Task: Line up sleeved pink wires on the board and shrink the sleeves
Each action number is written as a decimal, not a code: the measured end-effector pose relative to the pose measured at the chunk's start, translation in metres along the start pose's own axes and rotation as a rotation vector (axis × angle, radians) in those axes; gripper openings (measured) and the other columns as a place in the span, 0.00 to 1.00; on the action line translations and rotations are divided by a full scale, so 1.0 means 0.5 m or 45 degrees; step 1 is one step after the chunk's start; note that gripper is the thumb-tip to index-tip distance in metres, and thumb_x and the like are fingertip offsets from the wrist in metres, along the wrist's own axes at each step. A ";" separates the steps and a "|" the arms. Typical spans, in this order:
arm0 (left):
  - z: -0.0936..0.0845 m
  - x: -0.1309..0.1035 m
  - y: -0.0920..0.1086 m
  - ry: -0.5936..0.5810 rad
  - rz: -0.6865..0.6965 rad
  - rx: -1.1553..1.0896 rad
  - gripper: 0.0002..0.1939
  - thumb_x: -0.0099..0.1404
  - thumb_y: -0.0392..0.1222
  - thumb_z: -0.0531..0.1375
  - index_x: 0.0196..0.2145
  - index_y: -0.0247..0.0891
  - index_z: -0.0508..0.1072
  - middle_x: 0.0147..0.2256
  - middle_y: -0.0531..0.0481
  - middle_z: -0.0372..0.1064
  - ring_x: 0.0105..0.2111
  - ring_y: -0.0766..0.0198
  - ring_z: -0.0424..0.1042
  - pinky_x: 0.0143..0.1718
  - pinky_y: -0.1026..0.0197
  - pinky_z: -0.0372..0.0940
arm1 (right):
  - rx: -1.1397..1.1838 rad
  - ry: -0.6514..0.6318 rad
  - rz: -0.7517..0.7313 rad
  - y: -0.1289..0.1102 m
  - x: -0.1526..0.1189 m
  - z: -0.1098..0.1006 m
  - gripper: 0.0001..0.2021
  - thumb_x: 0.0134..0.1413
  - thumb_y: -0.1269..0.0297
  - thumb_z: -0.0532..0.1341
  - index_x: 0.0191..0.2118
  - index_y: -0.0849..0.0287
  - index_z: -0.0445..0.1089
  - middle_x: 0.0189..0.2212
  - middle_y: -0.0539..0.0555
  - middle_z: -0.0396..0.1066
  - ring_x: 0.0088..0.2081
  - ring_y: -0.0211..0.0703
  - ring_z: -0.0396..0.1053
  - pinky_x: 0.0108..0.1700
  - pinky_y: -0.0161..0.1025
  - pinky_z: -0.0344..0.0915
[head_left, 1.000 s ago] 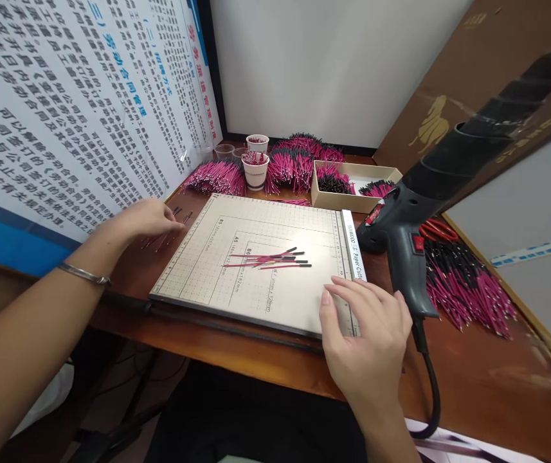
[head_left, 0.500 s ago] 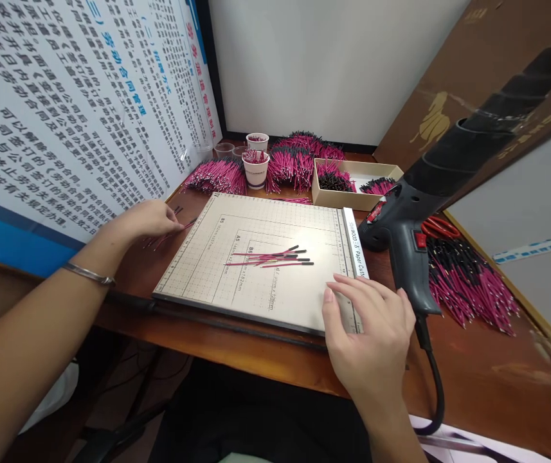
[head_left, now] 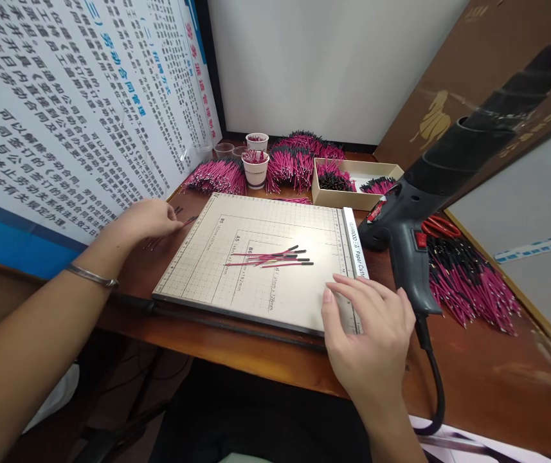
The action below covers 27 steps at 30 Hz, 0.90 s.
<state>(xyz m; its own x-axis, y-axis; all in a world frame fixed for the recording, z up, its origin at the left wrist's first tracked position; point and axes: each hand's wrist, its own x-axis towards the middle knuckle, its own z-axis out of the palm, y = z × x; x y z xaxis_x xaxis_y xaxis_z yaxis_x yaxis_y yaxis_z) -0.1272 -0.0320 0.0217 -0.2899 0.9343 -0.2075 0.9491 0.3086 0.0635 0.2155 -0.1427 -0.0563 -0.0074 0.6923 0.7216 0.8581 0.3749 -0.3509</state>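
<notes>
Panels [head_left: 337,71] wall in the brown desk [head_left: 492,379], the paper cutter [head_left: 195,263] near its front edge with pink wires [head_left: 275,258] mid-board. The left hand [head_left: 152,220] pinches a black-tipped wire [head_left: 190,220] by the cutter's left edge; the right hand [head_left: 374,321], fingers parted, covers the near right corner, some board separating it from the pile.

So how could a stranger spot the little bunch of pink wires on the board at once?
Find the big pale board with printed grid lines on the brown table. Near its centre, beyond and left of the right hand, lies a loose bunch of pink wires, black ends pointing right. Unlike the thick heaps behind the board, it is only a handful.
</notes>
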 end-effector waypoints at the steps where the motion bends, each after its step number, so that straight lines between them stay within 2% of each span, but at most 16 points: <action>1: -0.004 -0.011 0.012 0.046 0.006 -0.012 0.13 0.65 0.50 0.64 0.32 0.37 0.78 0.31 0.44 0.77 0.35 0.54 0.71 0.37 0.57 0.59 | -0.001 0.000 0.004 0.000 0.000 0.000 0.10 0.71 0.58 0.59 0.41 0.55 0.75 0.42 0.54 0.82 0.49 0.55 0.76 0.66 0.68 0.57; 3: -0.007 -0.042 0.047 0.127 0.047 -0.064 0.19 0.69 0.57 0.60 0.40 0.38 0.80 0.38 0.42 0.79 0.39 0.51 0.73 0.39 0.55 0.62 | -0.002 0.000 0.015 -0.002 0.000 0.000 0.10 0.71 0.58 0.59 0.40 0.55 0.75 0.42 0.54 0.82 0.48 0.54 0.76 0.66 0.68 0.57; 5: 0.002 -0.077 0.087 0.173 0.157 -0.155 0.20 0.68 0.60 0.59 0.42 0.42 0.80 0.42 0.45 0.80 0.41 0.53 0.75 0.42 0.55 0.64 | -0.001 -0.001 0.028 -0.003 0.000 -0.001 0.10 0.71 0.58 0.59 0.40 0.55 0.75 0.42 0.54 0.82 0.49 0.54 0.76 0.67 0.68 0.56; 8: 0.033 -0.118 0.140 0.117 0.501 -0.368 0.19 0.64 0.59 0.60 0.41 0.44 0.82 0.40 0.48 0.81 0.39 0.54 0.76 0.41 0.55 0.66 | 0.026 -0.011 0.049 -0.005 -0.001 -0.004 0.09 0.70 0.59 0.60 0.40 0.55 0.76 0.42 0.53 0.82 0.49 0.55 0.76 0.66 0.68 0.56; 10: 0.055 -0.130 0.159 0.044 0.717 -0.440 0.20 0.62 0.58 0.60 0.41 0.44 0.83 0.41 0.47 0.81 0.39 0.54 0.76 0.42 0.55 0.67 | 0.081 -0.037 0.076 -0.004 0.000 -0.008 0.09 0.70 0.59 0.60 0.40 0.54 0.76 0.42 0.53 0.82 0.49 0.55 0.76 0.66 0.68 0.57; 12: 0.071 -0.132 0.165 0.013 0.837 -0.473 0.19 0.63 0.57 0.59 0.40 0.43 0.83 0.40 0.46 0.81 0.39 0.54 0.76 0.42 0.54 0.67 | 0.166 -0.087 0.108 -0.003 0.004 -0.014 0.10 0.70 0.58 0.60 0.40 0.53 0.76 0.43 0.52 0.82 0.48 0.54 0.77 0.63 0.65 0.61; 15: 0.079 -0.130 0.162 0.004 0.847 -0.470 0.17 0.64 0.56 0.58 0.36 0.43 0.82 0.37 0.47 0.81 0.38 0.54 0.76 0.41 0.55 0.66 | 0.240 -0.198 0.116 0.002 0.021 -0.026 0.09 0.69 0.56 0.61 0.44 0.52 0.77 0.46 0.52 0.82 0.49 0.53 0.77 0.57 0.60 0.65; 19: 0.079 -0.134 0.155 0.041 0.908 -0.417 0.16 0.66 0.53 0.58 0.36 0.44 0.83 0.36 0.47 0.81 0.36 0.55 0.76 0.39 0.55 0.66 | 0.229 -0.410 0.049 0.012 0.060 -0.035 0.08 0.66 0.58 0.64 0.47 0.51 0.78 0.51 0.51 0.80 0.54 0.55 0.76 0.62 0.64 0.60; 21: 0.081 -0.139 0.153 0.081 0.968 -0.392 0.17 0.68 0.52 0.57 0.38 0.44 0.84 0.37 0.47 0.82 0.38 0.54 0.77 0.40 0.54 0.66 | 0.235 -0.498 0.028 0.015 0.082 -0.032 0.09 0.65 0.59 0.66 0.48 0.51 0.79 0.51 0.52 0.80 0.54 0.54 0.76 0.63 0.63 0.60; 27: 0.083 -0.149 0.147 0.127 0.973 -0.453 0.16 0.71 0.51 0.57 0.39 0.43 0.83 0.36 0.48 0.81 0.36 0.56 0.77 0.39 0.56 0.66 | 0.299 -0.796 -0.123 -0.003 0.140 0.008 0.07 0.65 0.64 0.66 0.46 0.50 0.81 0.54 0.54 0.78 0.59 0.52 0.72 0.67 0.61 0.57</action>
<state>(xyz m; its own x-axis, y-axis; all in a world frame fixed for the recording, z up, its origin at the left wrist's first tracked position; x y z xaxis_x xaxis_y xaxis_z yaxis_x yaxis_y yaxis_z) -0.0308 -0.0863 0.0014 0.3897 0.9151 0.1032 0.7980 -0.3915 0.4582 0.2115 -0.0923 -0.0075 -0.4350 0.8491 0.2996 0.7049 0.5281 -0.4736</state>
